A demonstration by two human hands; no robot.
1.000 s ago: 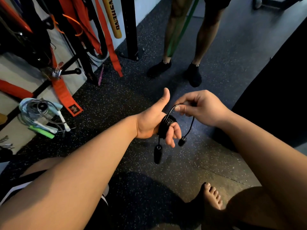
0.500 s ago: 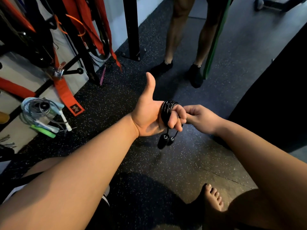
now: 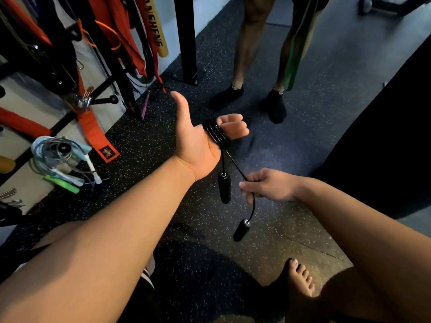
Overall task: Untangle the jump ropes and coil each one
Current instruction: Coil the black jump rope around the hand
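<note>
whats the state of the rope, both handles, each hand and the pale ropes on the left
black jump rope, mostly coiled round the left fingers, tail loose
left hand, thumb out, fingers curled at the coil
right hand, pinches the loose tail
upper handle, hangs free below the left hand
lower handle, dangles below the right hand
pale ropes, bundled on the left
</note>
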